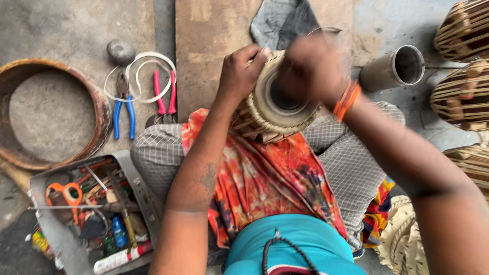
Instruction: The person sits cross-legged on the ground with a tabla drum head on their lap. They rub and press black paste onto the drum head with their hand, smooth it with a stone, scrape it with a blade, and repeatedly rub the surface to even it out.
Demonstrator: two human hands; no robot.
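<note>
Head view, looking straight down onto a lap. Small hand drum [277, 102] — a tabla with pale skin head, dark centre patch and braided rim — resting tilted on an orange tie-dye cloth [265, 178] spread over the crossed legs.

Left hand [242, 71] on the drum's left rim, fingers curled over the edge and gripping it. Right hand [310, 66] over the drum's upper right, blurred; fingers bunched and closed against the rim, but cannot tell whether anything is held inside them. Orange thread band [347, 99] at the right wrist.

To the left on the concrete floor: blue-handled pliers [124, 104] and red-handled pliers [165, 94] lying side by side, a loop of white cord [147, 56] draped around them, a grey stone [120, 51] just above. Further left, a large rusty ring [102, 109]. Below that, a metal tool tray [140, 186] crowded with orange-handled scissors [65, 192], a small blue bottle [119, 231] and other odds too cluttered to tell apart.

Upper right, a metal cylinder [392, 69] lying on its side, open mouth toward the camera. Along the right edge, more laced drums [463, 97] — straps and wooden pegs visible. Grey cloth [280, 20] beyond the drum, on a wooden board [204, 51].
</note>
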